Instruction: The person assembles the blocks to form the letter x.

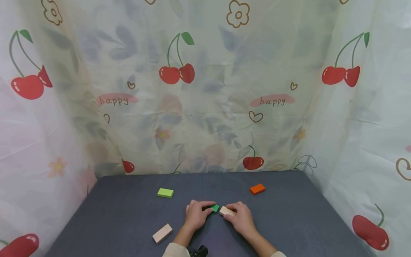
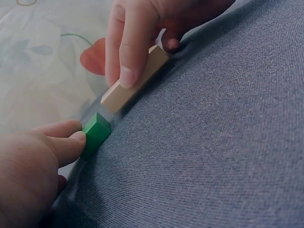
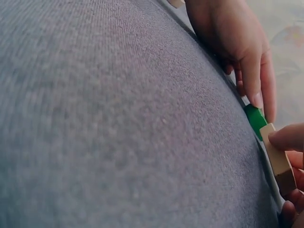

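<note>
Between thumb and forefinger my left hand (image 1: pixel 195 215) pinches a green block (image 1: pixel 215 208), its far end poking out past the fingertips. Facing it, my right hand (image 1: pixel 241 219) grips a pale wooden block (image 1: pixel 226 211) by its long sides. In the head view a narrow gap parts the two blocks. The left wrist view shows the wooden block (image 2: pixel 135 80) close to the end of the green block (image 2: pixel 96 134), both at the cloth. In the right wrist view the wooden block (image 3: pixel 277 156) partly overlaps the green block (image 3: pixel 256 121).
A lime-green block (image 1: pixel 165 193) lies at the back left and an orange block (image 1: pixel 257 189) at the back right. Another pale wooden block (image 1: pixel 162 233) sits left of my left forearm. Dark cloth covers the table (image 1: pixel 128 207); a printed curtain (image 1: pixel 205 89) surrounds it.
</note>
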